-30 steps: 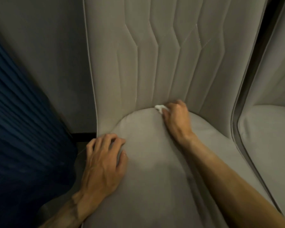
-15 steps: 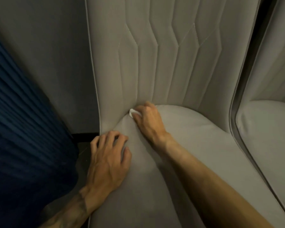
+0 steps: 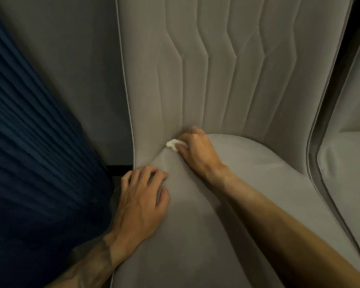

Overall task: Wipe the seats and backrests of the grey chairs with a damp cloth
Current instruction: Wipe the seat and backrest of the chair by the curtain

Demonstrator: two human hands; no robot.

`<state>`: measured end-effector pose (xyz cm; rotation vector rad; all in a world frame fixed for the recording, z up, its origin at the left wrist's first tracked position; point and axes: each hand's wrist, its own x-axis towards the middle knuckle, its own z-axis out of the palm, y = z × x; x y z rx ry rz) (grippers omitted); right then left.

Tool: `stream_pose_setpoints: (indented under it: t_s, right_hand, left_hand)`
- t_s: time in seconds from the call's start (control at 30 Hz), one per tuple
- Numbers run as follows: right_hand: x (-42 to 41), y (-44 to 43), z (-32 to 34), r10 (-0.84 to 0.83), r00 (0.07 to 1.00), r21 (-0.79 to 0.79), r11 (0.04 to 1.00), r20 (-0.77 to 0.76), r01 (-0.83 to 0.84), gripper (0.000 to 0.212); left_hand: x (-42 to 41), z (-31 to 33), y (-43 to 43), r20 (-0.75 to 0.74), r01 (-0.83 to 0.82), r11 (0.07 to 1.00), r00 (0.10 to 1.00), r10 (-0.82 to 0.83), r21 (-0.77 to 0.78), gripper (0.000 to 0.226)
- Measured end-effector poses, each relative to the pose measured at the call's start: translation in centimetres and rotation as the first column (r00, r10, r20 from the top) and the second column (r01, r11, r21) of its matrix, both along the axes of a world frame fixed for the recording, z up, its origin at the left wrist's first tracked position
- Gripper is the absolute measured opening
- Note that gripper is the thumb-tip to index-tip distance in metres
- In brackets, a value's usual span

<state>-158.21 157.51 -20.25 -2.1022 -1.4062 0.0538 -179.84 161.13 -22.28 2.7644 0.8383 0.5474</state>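
Both hands curled, right hand (image 3: 197, 155) pinching cloth (image 3: 172, 144), left hand (image 3: 141, 202) gripping seat (image 3: 247, 183)

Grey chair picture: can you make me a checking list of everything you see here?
Surface: grey seat, where it meets the stitched backrest.
Job's things: small white cloth, bunched in the crease.
Clutter: nothing seen.
Hands: right hand grips the cloth; left hand holds the seat's left edge.
Cables: nothing seen.
Surroundings: second grey chair at right, dark blue pleated curtain at left, grey wall behind.
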Motion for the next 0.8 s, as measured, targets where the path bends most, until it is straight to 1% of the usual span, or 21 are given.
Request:
stream_pose_setpoints:
  t_s: [0.03,0.1,0.17,0.2,0.23,0.27,0.33,0.4,0.47,0.53,0.57,0.67,0.73,0.8]
  right_hand:
    - [1.7,-0.6,0.0,-0.050,0.999,-0.004,0.999,0.003,0.050,0.025]
    - [4.7,-2.8,0.1,-0.201,0.979,0.000,0.980,0.014,0.201,0.027]
    - [6.2,-4.4,0.0,-0.347,0.938,0.001,0.938,-0.009,0.347,0.026]
    - [6.1,-4.2,-0.1,-0.391,0.920,-0.002,0.920,-0.035,0.391,0.026]
    - [5.1,-3.5,0.0,-0.378,0.924,0.015,0.925,-0.064,0.379,0.027]
    - [3.4,-2.3,0.0,-0.317,0.943,0.040,0.946,-0.095,0.322,0.028]
    - [-1.4,0.4,-0.3,-0.135,0.985,0.029,0.990,-0.106,0.139,0.028]
    - [-4.7,1.4,-0.5,-0.004,0.993,0.040,0.999,-0.115,0.009,0.026]
    - [-4.8,0.7,-0.6,0.088,0.989,0.046,0.996,-0.122,-0.083,0.023]
    - [-3.0,0.1,-0.5,0.161,0.982,0.047,0.987,-0.098,-0.157,0.020]
    - [-2.3,0.1,-0.5,0.164,0.984,0.068,0.985,-0.075,-0.159,0.019]
    - [-1.5,0.7,-0.5,0.086,0.994,0.116,0.990,-0.074,-0.077,0.020]
    - [-1.5,0.9,-0.6,0.062,0.995,0.162,0.986,-0.075,-0.049,0.018]
    - [-1.0,0.7,-0.3,0.035,0.995,0.237,0.971,-0.093,-0.013,0.016]
  left_hand:
    - [0.1,-0.1,0.0,-0.001,0.003,1.000,1.000,-0.003,0.014,0.036]
    - [0.0,-0.3,-0.2,-0.009,0.008,1.000,1.000,-0.008,0.018,0.034]
    - [0.1,-0.2,-0.2,0.001,-0.014,1.000,1.000,0.014,0.022,0.033]
    - [0.2,-0.4,-0.2,-0.004,-0.017,1.000,1.000,0.017,0.025,0.033]
    - [0.2,-0.5,-0.3,-0.013,-0.016,0.999,1.000,0.016,0.028,0.033]
    - [0.1,-0.4,-0.5,-0.018,-0.017,1.000,1.000,0.017,0.023,0.033]
    - [0.1,0.1,-0.6,-0.027,-0.014,0.999,1.000,0.015,0.034,0.032]
    - [0.1,0.2,-0.7,-0.067,-0.001,0.998,0.998,0.005,0.058,0.029]
    - [0.1,0.3,-0.9,-0.088,0.000,0.998,0.996,0.005,0.061,0.030]
    - [0.4,0.6,-0.4,-0.081,0.003,0.996,0.997,0.004,0.086,0.031]
    - [0.5,0.7,-0.2,-0.083,0.014,0.994,0.997,-0.005,0.105,0.028]
    - [1.9,1.5,1.0,-0.070,0.047,0.985,0.997,-0.036,0.165,0.016]
    - [2.9,2.2,2.5,-0.052,0.050,0.970,0.998,-0.039,0.238,0.015]
    - [4.2,3.1,4.1,-0.010,0.044,0.943,0.999,-0.043,0.329,0.020]
